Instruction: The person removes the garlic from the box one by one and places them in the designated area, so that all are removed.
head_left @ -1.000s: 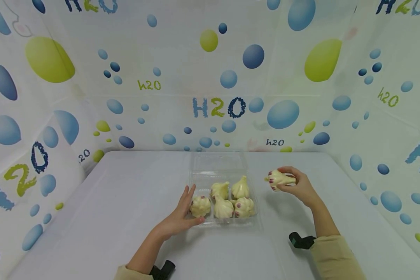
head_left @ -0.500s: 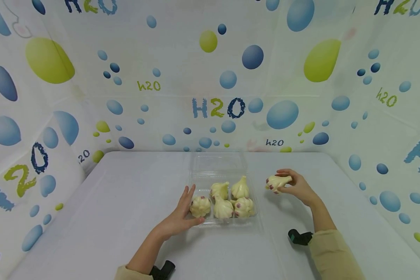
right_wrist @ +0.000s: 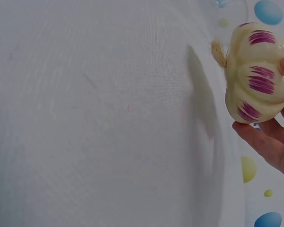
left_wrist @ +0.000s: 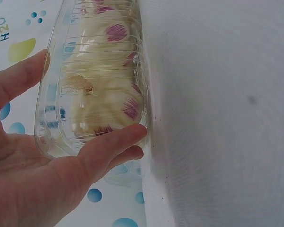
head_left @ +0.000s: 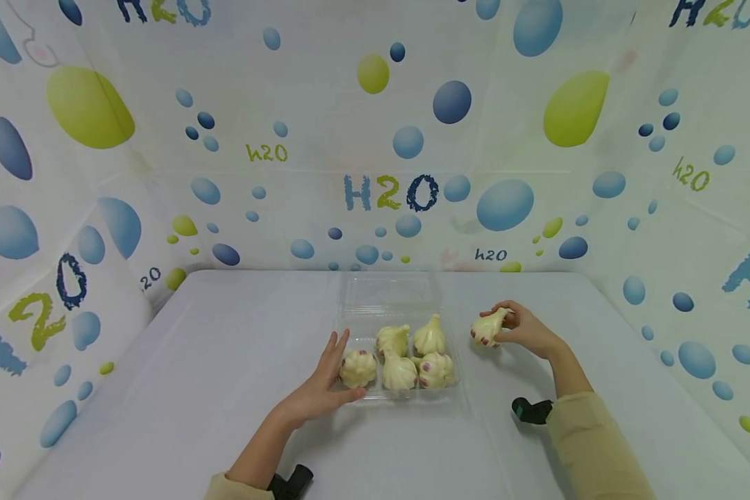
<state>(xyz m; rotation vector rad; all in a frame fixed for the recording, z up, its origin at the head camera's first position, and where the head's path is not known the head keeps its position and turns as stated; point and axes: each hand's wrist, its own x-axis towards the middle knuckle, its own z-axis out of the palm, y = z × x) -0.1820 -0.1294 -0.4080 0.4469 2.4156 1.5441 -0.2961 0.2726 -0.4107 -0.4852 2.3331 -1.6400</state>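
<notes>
My right hand pinches an imitation garlic bulb above the table, to the right of a clear plastic clamshell container. In the right wrist view the bulb shows purple streaks and a tuft of root fibres; the thumb and fingers grip its side. My left hand rests along the container's left side with fingers spread and straight, the thumb at the front edge. Several similar garlic bulbs sit in the container, one at its front left beside my left hand. Through the container wall, the left wrist view shows pale, purple-streaked bulbs.
The container's clear lid lies folded back toward the far table edge. A white cloth covers the table. Behind it hangs a printed curtain with blue and green drops. Dark wrist-camera mounts stick out at both wrists.
The garlic bulb in my right hand has tipped from lying sideways to neck up and moved slightly left and down. My left hand and the container have stayed in place.
</notes>
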